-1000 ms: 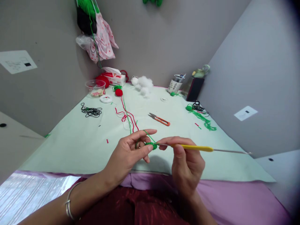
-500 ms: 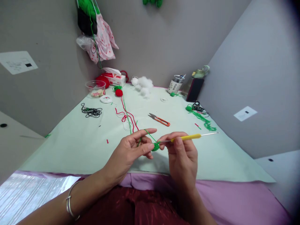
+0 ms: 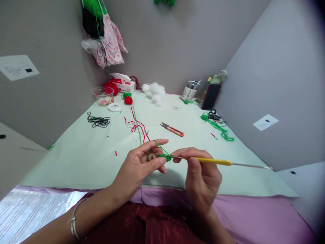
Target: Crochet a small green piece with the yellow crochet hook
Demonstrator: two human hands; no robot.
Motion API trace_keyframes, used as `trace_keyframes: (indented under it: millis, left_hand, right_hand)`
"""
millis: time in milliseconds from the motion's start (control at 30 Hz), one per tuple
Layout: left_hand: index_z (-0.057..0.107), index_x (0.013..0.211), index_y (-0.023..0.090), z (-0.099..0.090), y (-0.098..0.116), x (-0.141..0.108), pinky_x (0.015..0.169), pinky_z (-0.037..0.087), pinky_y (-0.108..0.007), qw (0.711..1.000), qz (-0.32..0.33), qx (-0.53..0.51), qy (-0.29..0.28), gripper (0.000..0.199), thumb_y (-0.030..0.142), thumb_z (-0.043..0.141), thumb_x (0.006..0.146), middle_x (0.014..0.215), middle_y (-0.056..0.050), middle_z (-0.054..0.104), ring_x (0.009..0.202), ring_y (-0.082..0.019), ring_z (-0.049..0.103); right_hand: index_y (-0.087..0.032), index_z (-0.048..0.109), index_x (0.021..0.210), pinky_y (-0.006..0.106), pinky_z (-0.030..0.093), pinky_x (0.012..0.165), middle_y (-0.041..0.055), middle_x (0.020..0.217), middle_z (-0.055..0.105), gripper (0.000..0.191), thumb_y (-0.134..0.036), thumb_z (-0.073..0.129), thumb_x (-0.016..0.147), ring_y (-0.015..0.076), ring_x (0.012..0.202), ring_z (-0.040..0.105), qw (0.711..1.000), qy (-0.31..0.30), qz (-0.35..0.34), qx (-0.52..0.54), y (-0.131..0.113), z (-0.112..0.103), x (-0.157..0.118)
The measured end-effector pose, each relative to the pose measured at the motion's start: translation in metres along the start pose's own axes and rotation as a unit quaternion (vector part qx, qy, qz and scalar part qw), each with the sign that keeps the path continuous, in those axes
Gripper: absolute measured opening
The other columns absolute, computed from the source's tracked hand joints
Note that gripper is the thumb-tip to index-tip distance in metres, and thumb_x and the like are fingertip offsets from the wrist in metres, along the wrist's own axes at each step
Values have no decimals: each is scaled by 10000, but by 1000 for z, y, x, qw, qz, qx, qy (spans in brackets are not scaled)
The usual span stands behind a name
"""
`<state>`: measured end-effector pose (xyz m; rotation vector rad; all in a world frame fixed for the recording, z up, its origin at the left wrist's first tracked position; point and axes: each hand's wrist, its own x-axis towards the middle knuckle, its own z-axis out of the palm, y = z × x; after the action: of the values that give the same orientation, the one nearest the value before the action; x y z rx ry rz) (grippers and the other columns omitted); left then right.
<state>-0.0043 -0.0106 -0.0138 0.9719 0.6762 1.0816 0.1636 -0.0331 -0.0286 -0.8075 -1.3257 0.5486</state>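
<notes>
A small green crochet piece (image 3: 167,158) is pinched between the thumb and fingers of my left hand (image 3: 142,162). Green yarn (image 3: 160,146) runs tight from the piece over the raised left index finger. My right hand (image 3: 203,173) is closed around a yellow-handled crochet hook (image 3: 215,161). The hook's left tip meets the green piece, while its other metal end points out to the right. Beyond my hands lie orange thread snips (image 3: 173,129), and red yarn (image 3: 144,128) trails across the table towards a red crocheted piece (image 3: 128,100).
Black cord (image 3: 98,120) lies at the left, near a clear plastic tub (image 3: 103,96) and a tissue box (image 3: 124,84). White stuffing (image 3: 156,92) sits at the back. To the right are a pen can (image 3: 190,90), a phone (image 3: 211,97) and green yarn strands (image 3: 221,129).
My right hand has shifted slightly right and down, and the hook is swung so more of its length shows. The green piece has tilted flatter in my left fingers.
</notes>
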Motion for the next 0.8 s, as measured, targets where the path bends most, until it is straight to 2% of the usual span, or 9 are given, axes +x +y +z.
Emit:
trace_keyframes:
  millis: [233,367,467,533,600,667,733,800]
  left_hand:
    - [816,1176,238,5,6,-3,728,605,-257,997,12,71,42,351,240,866,829,839,30,637,704,-114,669]
    - [792,1209,217,10,5,-4,676,592,-214,996,17,67,61,427,222,889,793,823,35,635,690,-98,621]
    - [717,1344,206,10,2,-2,503,501,-167,999,-23,10,34,605,246,918,774,808,49,637,533,-50,536]
    - [685,1391,185,8,2,0,401,383,-143,995,-83,-53,0,626,271,900,809,709,78,587,420,-13,386]
    - [722,1338,147,5,3,2,369,280,-121,986,-126,-107,-16,528,253,873,843,587,116,470,394,2,244]
    - [774,1255,141,4,6,3,373,232,-111,984,-126,-128,-13,427,214,869,845,551,129,398,405,8,190]
    - [802,1220,181,3,8,3,374,221,-112,987,-108,-120,-9,397,207,881,833,606,107,458,404,22,218]
    - [814,1213,235,5,8,2,369,227,-117,991,-99,-94,-7,402,222,896,820,744,70,566,399,41,281]
  right_hand:
    - [-275,724,1154,380,577,741,39,976,778,294,-97,521,1039,205,875,721,992,-56,-91,-68,1,-4,-2]
    - [-284,715,1237,386,602,760,61,1026,786,337,-86,559,1013,218,916,738,973,-81,-158,-146,9,-5,-7]
    - [-308,724,1286,373,621,762,77,1098,779,381,-101,652,974,228,972,743,933,-69,-229,-268,16,-3,-13]
    - [-307,743,1269,361,623,759,77,1100,773,380,-93,670,964,224,979,739,919,-48,-253,-300,16,-1,-13]
    - [-281,759,1210,343,611,744,63,1029,772,322,-88,618,995,201,926,726,946,-22,-216,-240,14,0,-10]
    - [-260,764,1131,318,584,699,38,932,761,277,-104,557,1032,168,819,692,983,6,-135,-123,9,1,-5]
    - [-255,765,1058,299,560,660,16,877,747,249,-136,546,1049,146,741,656,998,18,-57,-20,6,2,1]
    - [-258,773,1024,288,559,658,13,896,757,221,-161,576,1045,140,740,657,1000,0,-14,16,5,3,5]
